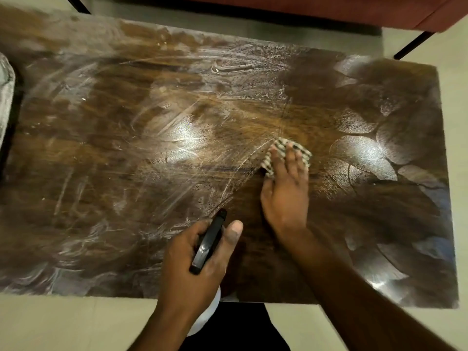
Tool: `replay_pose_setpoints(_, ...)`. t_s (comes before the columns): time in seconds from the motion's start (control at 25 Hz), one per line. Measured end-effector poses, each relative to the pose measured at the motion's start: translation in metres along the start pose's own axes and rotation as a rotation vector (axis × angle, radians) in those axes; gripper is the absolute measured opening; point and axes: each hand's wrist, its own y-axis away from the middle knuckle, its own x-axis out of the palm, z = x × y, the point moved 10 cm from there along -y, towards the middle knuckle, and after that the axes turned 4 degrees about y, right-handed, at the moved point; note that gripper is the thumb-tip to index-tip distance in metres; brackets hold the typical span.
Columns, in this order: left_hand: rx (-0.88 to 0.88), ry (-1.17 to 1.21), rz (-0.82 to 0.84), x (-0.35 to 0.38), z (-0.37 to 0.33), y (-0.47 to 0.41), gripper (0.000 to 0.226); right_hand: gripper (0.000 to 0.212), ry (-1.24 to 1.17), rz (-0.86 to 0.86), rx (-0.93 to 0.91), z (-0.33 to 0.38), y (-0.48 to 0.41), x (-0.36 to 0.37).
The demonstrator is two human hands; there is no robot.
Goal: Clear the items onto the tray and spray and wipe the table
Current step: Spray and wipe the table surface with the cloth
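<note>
A dark wooden table (126, 173) fills the view, smeared all over with wet white streaks and spray patches. My right hand (285, 188) lies flat with straight fingers on a striped cloth (302, 149), pressing it onto the table right of centre. My left hand (195, 262) grips a spray bottle by its black head (209, 243) near the table's front edge. The bottle's white body (206, 317) shows below my wrist. A grey tray edge (5, 97) shows at the far left; its contents are out of view.
A reddish sofa (329, 8) stands beyond the far edge of the table. Thin black legs (412, 44) show at the far right and far left. Pale floor tiles (63, 325) lie along the near edge.
</note>
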Motion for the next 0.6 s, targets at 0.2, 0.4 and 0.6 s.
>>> replay_pose_setpoints(0.2,0.087,-0.068,-0.073,0.002,-0.032,-0.024,0.064,0.072,-0.078,0.411,-0.740,0.086,0.105,0.057)
replay_pose_setpoints(0.4,0.104,-0.068,-0.052,0.012,-0.045,-0.039,0.067,0.066,0.218,0.208,-0.793,0.019,0.012,0.008)
replay_pose_setpoints(0.6,0.111,-0.094,-0.093,0.018,-0.054,-0.056,0.065,0.069,0.040,0.017,0.014,-0.024,-0.086,-0.025)
